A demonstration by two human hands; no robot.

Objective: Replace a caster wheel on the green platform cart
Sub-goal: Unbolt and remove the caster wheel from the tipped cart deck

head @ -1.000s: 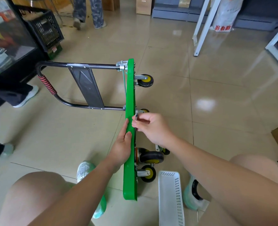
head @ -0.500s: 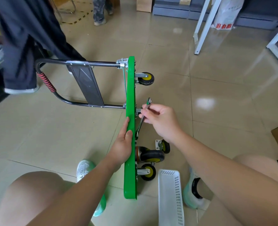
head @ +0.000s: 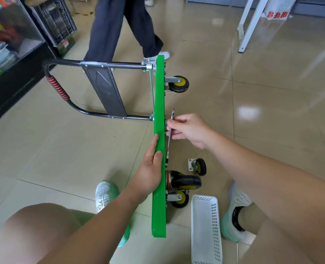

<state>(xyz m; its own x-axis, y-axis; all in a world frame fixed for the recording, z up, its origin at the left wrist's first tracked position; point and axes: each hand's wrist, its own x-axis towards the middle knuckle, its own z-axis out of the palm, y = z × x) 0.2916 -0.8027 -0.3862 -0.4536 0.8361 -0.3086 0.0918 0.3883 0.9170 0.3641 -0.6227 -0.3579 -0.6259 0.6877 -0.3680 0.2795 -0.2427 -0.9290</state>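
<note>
Standing on its long edge on the tiled floor (head: 272, 119), the green platform cart (head: 158, 149) runs away from the person, its long axis pointing from between the feet toward the folded handle (head: 93, 64) at the far end, underside facing right. The left hand (head: 150, 168) is clenched over the top edge of the deck, thumb on the left face, steadying it. The right hand (head: 190, 130) lies just beside the underside, near the middle of the deck's length, fingers closed on a slim metal wrench (head: 170, 134) that stands roughly parallel to the deck, its lower end reaching down toward the near wheels. That right hand is the nearer one to the mounting hardware, so I judge the next turn of a bolt falls to it.

A large black caster (head: 186, 182) sits bolted near the near end of the underside, with a yellow-hubbed wheel (head: 178, 200) just below it and another yellow-hubbed wheel (head: 178, 84) at the far end. A loose small caster (head: 197, 166) lies on the floor just right of the deck, apart from it. A white perforated basket (head: 205, 229) rests by the near corner; its contents cannot be seen. A passer-by's legs (head: 123, 29) cross beyond the handle, well clear of the work.
</note>
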